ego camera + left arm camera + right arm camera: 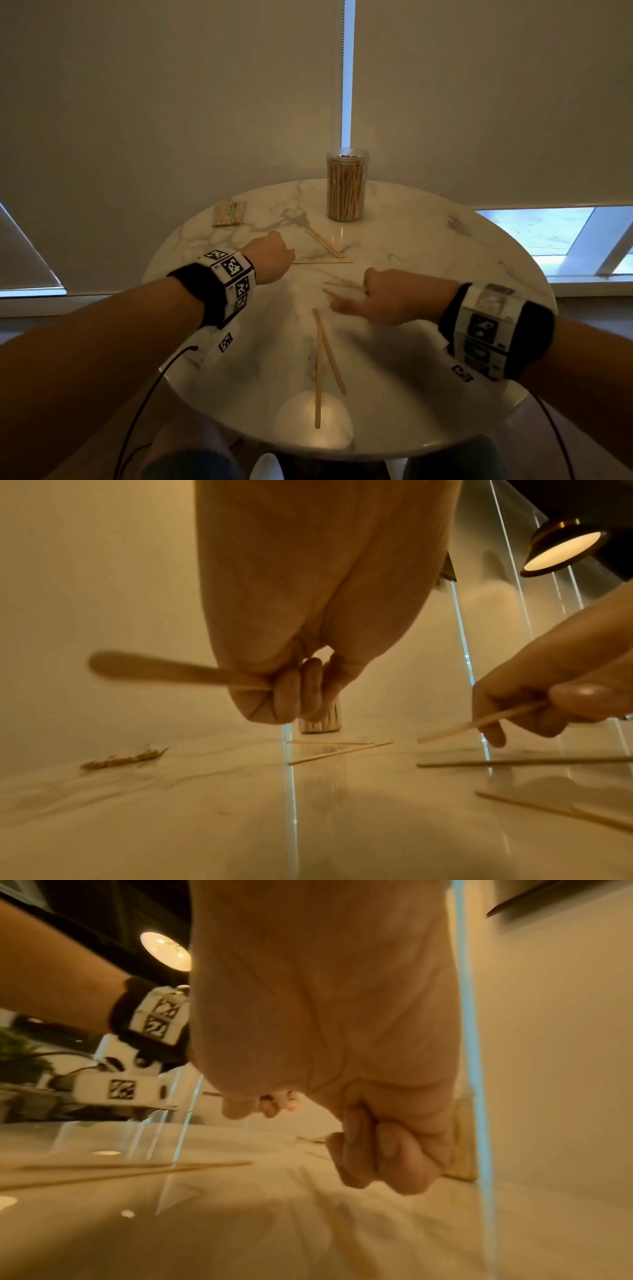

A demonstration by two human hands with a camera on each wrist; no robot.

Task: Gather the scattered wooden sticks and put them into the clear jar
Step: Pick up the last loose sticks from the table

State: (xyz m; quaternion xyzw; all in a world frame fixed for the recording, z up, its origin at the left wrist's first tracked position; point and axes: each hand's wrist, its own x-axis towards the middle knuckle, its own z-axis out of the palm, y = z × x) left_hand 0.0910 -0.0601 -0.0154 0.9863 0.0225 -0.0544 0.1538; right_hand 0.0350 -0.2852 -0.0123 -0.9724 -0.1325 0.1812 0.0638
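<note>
The clear jar [346, 185], packed with upright wooden sticks, stands at the far middle of the round marble table [428, 246]. My left hand [274, 255] is a fist left of centre. In the left wrist view it [294, 696] grips a flat wooden stick [164, 669] that juts out sideways. My right hand [370, 298] hovers near the centre and pinches thin sticks [337, 286]; one of them [479, 722] shows in the left wrist view. Loose sticks lie on the table: a pair [323, 243] near the jar, one [322, 262] by my left knuckles, two [325, 363] near me.
A small packet of sticks [229, 214] lies at the table's far left. Closed blinds [171, 120] hang just behind the table. A lamp's bright reflection [313, 425] sits on the near edge. Cables [147, 394] trail from both wrist bands.
</note>
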